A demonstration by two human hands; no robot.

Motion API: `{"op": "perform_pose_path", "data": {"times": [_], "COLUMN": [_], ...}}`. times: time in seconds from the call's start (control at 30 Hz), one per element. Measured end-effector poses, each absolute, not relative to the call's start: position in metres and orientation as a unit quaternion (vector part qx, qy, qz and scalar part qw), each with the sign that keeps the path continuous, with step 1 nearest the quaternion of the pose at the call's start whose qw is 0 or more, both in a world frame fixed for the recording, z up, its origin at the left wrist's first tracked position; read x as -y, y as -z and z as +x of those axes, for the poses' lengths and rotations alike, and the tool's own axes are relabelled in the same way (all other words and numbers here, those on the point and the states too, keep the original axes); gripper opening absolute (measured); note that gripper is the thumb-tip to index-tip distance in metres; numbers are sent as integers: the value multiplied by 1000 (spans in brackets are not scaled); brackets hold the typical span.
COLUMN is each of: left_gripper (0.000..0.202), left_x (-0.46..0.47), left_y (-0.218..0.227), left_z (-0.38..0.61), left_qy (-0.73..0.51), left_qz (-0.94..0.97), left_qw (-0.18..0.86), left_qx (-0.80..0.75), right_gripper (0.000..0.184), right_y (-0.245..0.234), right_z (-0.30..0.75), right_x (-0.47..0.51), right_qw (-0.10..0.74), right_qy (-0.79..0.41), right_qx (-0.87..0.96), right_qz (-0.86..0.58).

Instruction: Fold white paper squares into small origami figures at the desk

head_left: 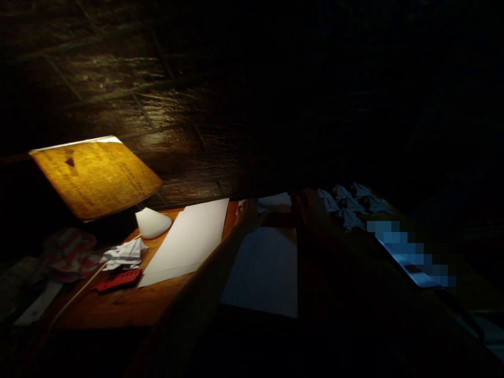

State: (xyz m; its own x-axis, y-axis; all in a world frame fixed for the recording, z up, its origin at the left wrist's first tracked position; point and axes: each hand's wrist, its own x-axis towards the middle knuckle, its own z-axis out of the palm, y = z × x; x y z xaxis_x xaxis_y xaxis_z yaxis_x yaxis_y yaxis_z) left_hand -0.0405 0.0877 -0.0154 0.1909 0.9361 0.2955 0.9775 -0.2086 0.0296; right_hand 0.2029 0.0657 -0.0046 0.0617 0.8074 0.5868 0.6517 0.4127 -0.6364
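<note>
Head view: both forearms reach forward over the table. The left hand apparently grips a small white paper at the far edge. The right hand adjoins it, grip indiscernible in shadow. Folded paper figures lie just right.

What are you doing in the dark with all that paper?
A person's left hand and right hand meet at a small white piece of paper over a brown wooden table. Their hold is too dark to see. Small folded white paper figures sit beside the right hand, and a glowing yellow lampshade lights flat white paper sheets.
</note>
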Motion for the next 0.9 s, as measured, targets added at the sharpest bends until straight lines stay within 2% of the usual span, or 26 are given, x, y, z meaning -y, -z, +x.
{"op": "perform_pose_path", "data": {"times": [0.07,0.17,0.2,0.33,0.47,0.7,0.83,0.9], "left_gripper": [51,15,12,14,15,6,12,17], "left_x": [-85,-82,-80,-72,-69,-77,-75,-73], "left_y": [7,-11,-17,-26,-23,-15,-12,-11], "left_z": [-41,-46,-48,-52,-52,-55,-54,-52], "left_qy": [168,268,290,325,325,310,292,300], "left_qz": [-759,-730,-723,-718,-742,-762,-778,-778], "left_qw": [111,166,183,213,198,154,112,104], "left_qx": [620,607,600,578,552,547,545,543], "right_gripper": [21,21,21,19,18,30,38,42], "right_y": [4,-4,-7,-12,4,24,30,35], "right_z": [199,190,186,169,161,171,172,173], "right_x": [-70,-77,-80,-88,-91,-97,-99,-101], "right_qw": [468,412,393,337,285,291,273,291], "right_qy": [-71,-51,-43,-10,-33,-58,-59,-44], "right_qx": [679,695,707,744,764,809,825,816], "right_qz": [-562,-587,-586,-577,-578,-508,-492,-497]}}
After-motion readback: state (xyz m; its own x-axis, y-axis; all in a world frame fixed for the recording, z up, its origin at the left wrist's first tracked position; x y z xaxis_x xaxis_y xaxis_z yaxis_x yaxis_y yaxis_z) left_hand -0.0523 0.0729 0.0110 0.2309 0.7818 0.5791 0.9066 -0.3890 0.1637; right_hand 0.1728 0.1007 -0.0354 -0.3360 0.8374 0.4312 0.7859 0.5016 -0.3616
